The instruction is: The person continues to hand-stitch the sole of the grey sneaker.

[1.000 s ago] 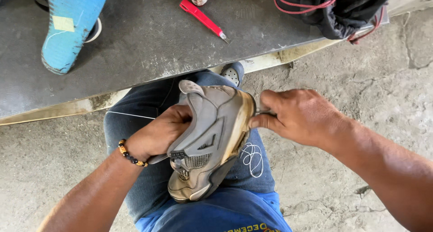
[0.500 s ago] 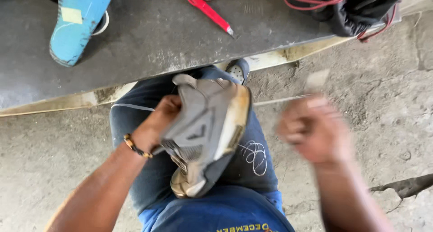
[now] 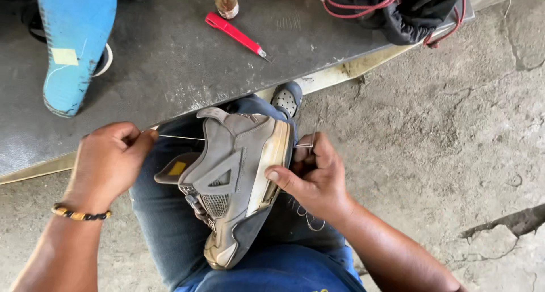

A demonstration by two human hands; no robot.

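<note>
While a grey high-top sneaker (image 3: pixel 238 184) lies on its side across the person's lap at the centre of the frame, toe toward the lower edge, both hands work at it; the left hand (image 3: pixel 110 161), at middle left, has its fingers curled shut, thumb and forefinger pinching a thin pale thread (image 3: pixel 181 137) that runs taut toward the shoe's collar; a beaded bracelet (image 3: pixel 79 214) circles that wrist; the right hand (image 3: pixel 312 175), just right of the shoe, presses its thumb against the cream midsole, and its other fingers are closed narrowly on a thin tool (image 3: pixel 304 146) whose kind I cannot tell; loose thread loops below that hand over the blue jeans (image 3: pixel 170 235); a dark grey mat (image 3: pixel 170 59) fills the upper left of the frame, with a blue shoe sole (image 3: pixel 76 42) at its far left, a red-handled awl (image 3: pixel 235 35) at upper centre, and a black bag with red cords (image 3: pixel 397 8) at upper right; bare concrete floor (image 3: pixel 454 144) covers the right side.
</note>
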